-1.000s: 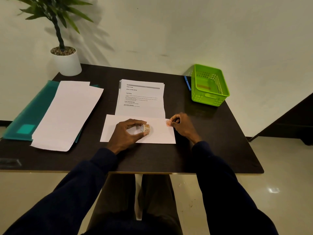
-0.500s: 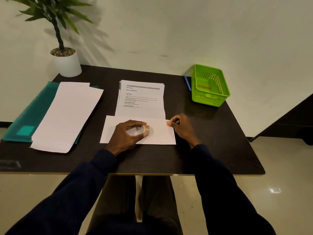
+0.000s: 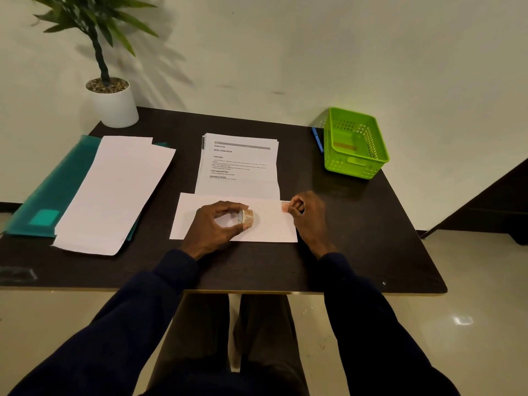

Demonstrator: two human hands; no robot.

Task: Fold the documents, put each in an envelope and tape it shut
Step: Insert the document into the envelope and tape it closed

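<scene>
On the dark matte table (image 3: 357, 238), the left hand (image 3: 213, 224) grips a round tape roll (image 3: 246, 218) atop the flat white envelope (image 3: 268, 228), the right hand (image 3: 307, 215) pinches the tape end (image 3: 285, 206), with printed documents (image 3: 240, 167), perforated green basket (image 3: 354, 144) and plain wall (image 3: 314, 52) beyond.

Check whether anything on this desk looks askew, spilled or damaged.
Nothing is spilled or damaged. The white paper stack lies at a slant across the teal folder, sheets fanned unevenly and overhanging its near edge.
</scene>
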